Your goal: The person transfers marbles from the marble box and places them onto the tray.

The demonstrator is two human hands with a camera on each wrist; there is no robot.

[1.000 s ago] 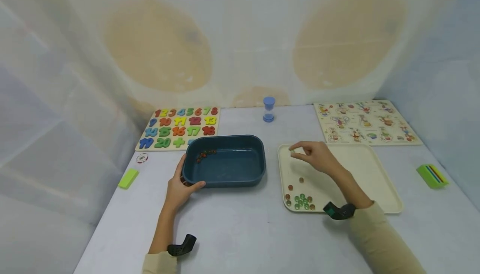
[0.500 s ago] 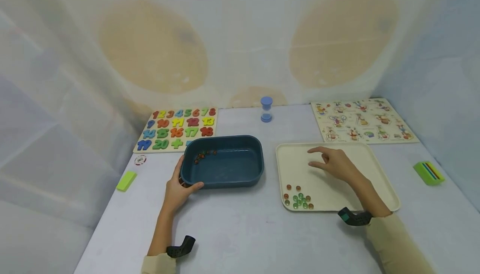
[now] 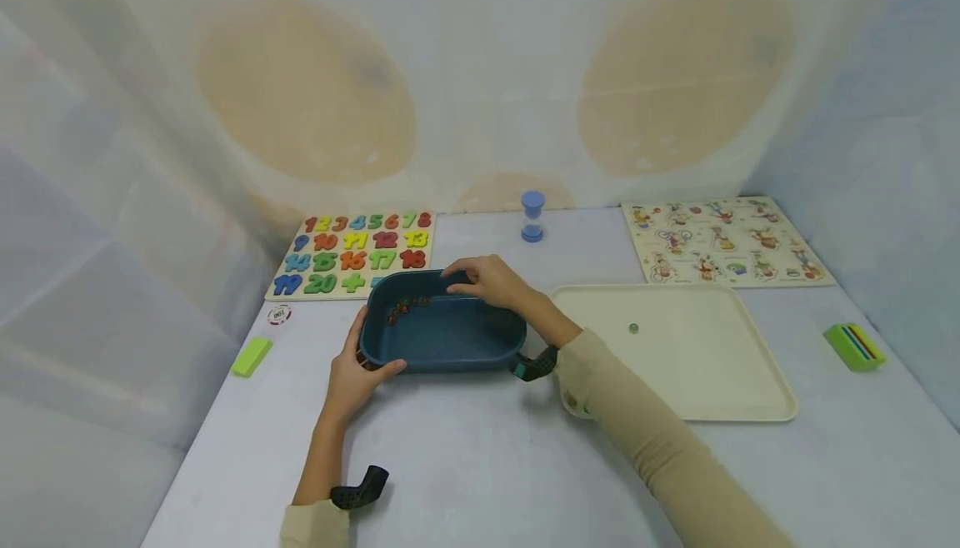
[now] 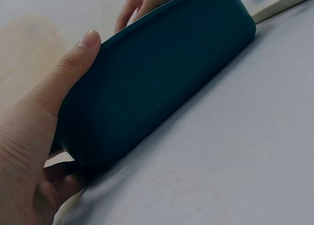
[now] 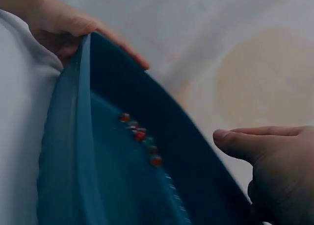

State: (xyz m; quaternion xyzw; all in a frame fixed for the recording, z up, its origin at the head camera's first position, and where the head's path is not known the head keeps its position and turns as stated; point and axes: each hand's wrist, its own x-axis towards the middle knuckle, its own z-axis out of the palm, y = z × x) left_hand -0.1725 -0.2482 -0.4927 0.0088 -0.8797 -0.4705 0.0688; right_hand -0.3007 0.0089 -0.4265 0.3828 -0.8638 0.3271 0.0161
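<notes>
My left hand (image 3: 354, 381) grips the left end of a dark teal rectangular dish (image 3: 442, 361), thumb at the near rim and fingers around the end wall. Several small red-brown and green glass marbles (image 5: 140, 135) lie along the inside of the dish. Over its far side hovers my right hand (image 3: 491, 281), index finger and thumb curved toward each other; I cannot tell whether a marble is between them. One greenish marble (image 3: 633, 328) rests on the cream tray (image 3: 720, 348). My right sleeve hides most of that tray's near left corner.
A number puzzle board (image 3: 352, 252) lies behind the dish, a picture board (image 3: 727, 240) at the back right. A blue sand timer (image 3: 532, 216) stands between them. Green blocks sit at the left (image 3: 251, 356) and right (image 3: 855, 346), with a round chip (image 3: 279, 314) at left.
My right hand has gone left from above the tray to over the dish. A lone marble now shows farther back on the tray. My left hand keeps its hold on the dish.
</notes>
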